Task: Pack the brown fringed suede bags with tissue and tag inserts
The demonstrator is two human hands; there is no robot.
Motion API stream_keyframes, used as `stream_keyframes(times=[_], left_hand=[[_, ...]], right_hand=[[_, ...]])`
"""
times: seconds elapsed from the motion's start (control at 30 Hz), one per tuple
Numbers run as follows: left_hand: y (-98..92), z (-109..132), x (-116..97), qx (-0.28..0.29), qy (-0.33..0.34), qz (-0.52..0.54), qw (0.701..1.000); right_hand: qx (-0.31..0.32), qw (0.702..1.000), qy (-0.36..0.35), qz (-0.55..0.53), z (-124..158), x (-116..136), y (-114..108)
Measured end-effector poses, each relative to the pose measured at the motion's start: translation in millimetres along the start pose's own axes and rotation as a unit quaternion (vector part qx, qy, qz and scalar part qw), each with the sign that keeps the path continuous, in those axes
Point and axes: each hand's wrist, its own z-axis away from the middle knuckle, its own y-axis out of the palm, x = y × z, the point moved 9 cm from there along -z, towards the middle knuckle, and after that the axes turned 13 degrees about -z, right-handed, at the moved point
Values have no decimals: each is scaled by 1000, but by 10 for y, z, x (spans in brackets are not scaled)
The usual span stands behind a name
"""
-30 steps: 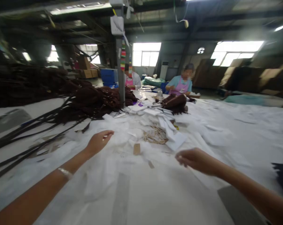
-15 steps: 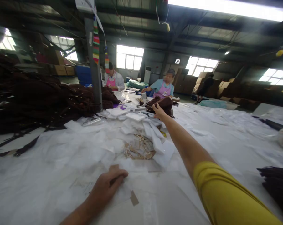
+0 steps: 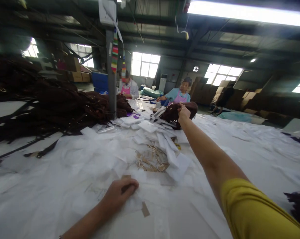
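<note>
My right hand [image 3: 184,114] reaches far across the table, its fingers closed on the top of a dark brown bag [image 3: 168,114]. The bag is partly lifted at the far end of a heap of white padded sheets [image 3: 148,126]. My left hand [image 3: 122,192] rests low on a layer of thin clear plastic bags [image 3: 90,172], fingers curled in. What it holds, if anything, is hidden. A small brown card [image 3: 126,176] shows just behind its knuckles, and another brown tag [image 3: 145,209] lies to its right. Beyond it is a pile of string tags [image 3: 152,158].
A large heap of dark brown bags [image 3: 57,103] fills the left, beside a grey post [image 3: 112,73]. Across the table are two people in pink aprons [image 3: 180,97]. Something dark [image 3: 299,207] lies at the right edge. Cardboard boxes [image 3: 202,89] stand behind.
My right hand has closed on the brown bag, which has risen and tilted slightly. My left hand stays in nearly the same place on the plastic. The view has swung a little left.
</note>
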Motion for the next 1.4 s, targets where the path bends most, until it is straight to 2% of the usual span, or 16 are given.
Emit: stream_keyframes(times=[0.03, 0.13, 0.2, 0.27, 0.33, 0.4, 0.47, 0.53, 0.6, 0.67, 0.77, 0.93, 1.07, 1.2, 1.3, 1.4], left_hand=[[-6, -12, -20, 7, 4, 7, 1000], [-83, -80, -198, 27, 9, 24, 999], [-253, -123, -509, 5, 14, 33, 999], [-487, -103, -997, -36, 25, 77, 996], [-680, 11, -1552, -50, 23, 176, 983], [-822, 220, -2096, -43, 28, 302, 952], [-913, 510, -2550, -14, 46, 408, 912], [-984, 849, -2837, 8, 69, 458, 886], [-1031, 1184, -2927, 12, 75, 458, 886], [-1033, 1465, -2911, 19, 68, 435, 898], [-1004, 1730, -2882, 49, 69, 374, 924], [-1154, 1761, -2813, 53, 87, 218, 971], [-1298, 1651, -2586, 66, 72, 97, 990], [-1277, 1684, -2450, 138, 30, 94, 985], [-1234, 1790, -2620, 192, 27, 134, 972], [-1278, 1832, -2877, 193, 19, 187, 963]], right_hand=[[-18, 1000, 2, -24, -14, 232, 18], [-11, 996, -31, -82, 37, 1091, 159], [24, 988, -52, -141, 190, 1679, 262], [74, 976, -81, -190, 462, 2232, 334], [123, 966, -110, -201, 849, 2683, 346], [173, 959, -129, -186, 1333, 2994, 309], [223, 952, -139, -158, 1881, 3175, 221], [258, 949, -146, -109, 2434, 3252, 75], [282, 946, -153, -43, 2930, 3265, -95], [308, 937, -166, 19, 3333, 3265, -247], [329, 919, -196, 94, 3715, 3326, -444], [302, 893, -270, 196, 4086, 3668, -779], [311, 878, -280, 232, 4437, 3807, -1073], [317, 874, -264, 256, 4542, 3660, -1342], [306, 870, -267, 280, 4435, 3534, -1435], [307, 855, -289, 302, 4329, 3510, -1418]])
